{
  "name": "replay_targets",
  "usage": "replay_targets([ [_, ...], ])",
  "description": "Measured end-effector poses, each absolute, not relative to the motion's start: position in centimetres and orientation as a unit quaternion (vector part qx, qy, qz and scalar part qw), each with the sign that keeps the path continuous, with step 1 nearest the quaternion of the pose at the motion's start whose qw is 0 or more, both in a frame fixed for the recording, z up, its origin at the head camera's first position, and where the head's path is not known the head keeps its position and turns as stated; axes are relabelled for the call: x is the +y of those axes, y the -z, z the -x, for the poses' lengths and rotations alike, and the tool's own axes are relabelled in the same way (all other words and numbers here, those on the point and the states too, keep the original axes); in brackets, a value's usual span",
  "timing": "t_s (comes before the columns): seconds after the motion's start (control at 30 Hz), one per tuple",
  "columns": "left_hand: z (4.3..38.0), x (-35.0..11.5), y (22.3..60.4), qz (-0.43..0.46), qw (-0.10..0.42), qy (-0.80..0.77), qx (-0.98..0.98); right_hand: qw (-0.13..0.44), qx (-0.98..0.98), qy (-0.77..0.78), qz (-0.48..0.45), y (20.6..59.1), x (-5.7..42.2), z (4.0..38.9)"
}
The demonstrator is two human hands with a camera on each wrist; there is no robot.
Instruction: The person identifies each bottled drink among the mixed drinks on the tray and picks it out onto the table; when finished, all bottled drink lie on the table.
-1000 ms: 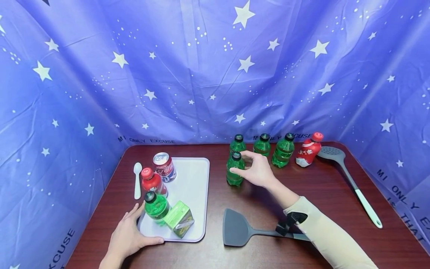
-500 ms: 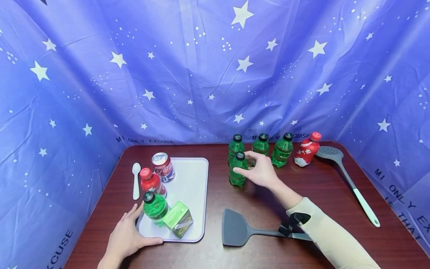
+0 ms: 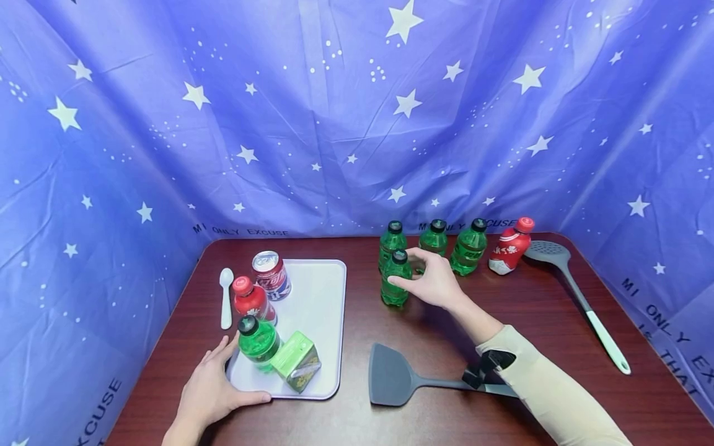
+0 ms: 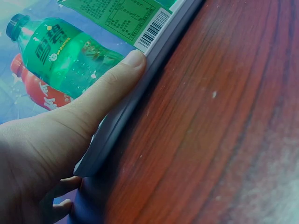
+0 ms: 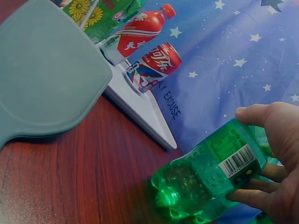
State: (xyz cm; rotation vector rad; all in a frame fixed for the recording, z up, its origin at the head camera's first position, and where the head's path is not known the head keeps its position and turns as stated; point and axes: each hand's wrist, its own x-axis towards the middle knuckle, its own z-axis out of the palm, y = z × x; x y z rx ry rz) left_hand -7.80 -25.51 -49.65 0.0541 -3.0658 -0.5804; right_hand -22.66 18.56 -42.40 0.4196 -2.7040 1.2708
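My right hand (image 3: 432,282) grips a green soda bottle (image 3: 393,291) with a black cap. Thumb and fingers lie on opposite sides of its label (image 5: 236,161) in the right wrist view. It stands upright in front of another green bottle (image 3: 392,240). My left hand (image 3: 209,384) holds the near left corner of the pale tray (image 3: 318,297), thumb along the front rim. On the tray are a green soda bottle (image 3: 258,344), a red-capped cola bottle (image 3: 253,302), a cola can (image 3: 272,277) and a tilted green drink carton (image 3: 295,362).
Two green bottles (image 3: 467,251) and a red cola bottle (image 3: 509,251) stand along the back. A slotted turner (image 3: 569,272) lies far right, a grey spatula (image 3: 390,376) in front, its handle under my right forearm. A white spoon (image 3: 225,297) lies left of the tray.
My right hand and the green bottle in it have shifted slightly right, then held still over the last half second. The left hand stays at the tray corner.
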Motion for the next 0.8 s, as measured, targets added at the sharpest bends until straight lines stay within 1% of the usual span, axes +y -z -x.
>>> replay_targets([
  [0.13, 7.8, -25.4, 49.6, -0.019, 0.011, 0.184, -0.983, 0.062, -0.895, -0.418, -0.143, 42.1, 18.6, 22.6],
  [0.33, 7.8, -25.4, 49.5, -0.021, 0.007, 0.183, -0.983, 0.078, -0.888, -0.424, -0.160, 41.2, 18.5, 23.0],
  [0.63, 7.8, -25.5, 49.8, -0.017, 0.015, 0.184, -0.983, 0.100, -0.851, -0.479, -0.191, 38.6, 17.4, 23.7],
  [0.8, 7.8, -25.5, 49.7, -0.017, 0.017, 0.186, -0.982, 0.121, -0.846, -0.474, -0.215, 36.8, 16.2, 23.6],
])
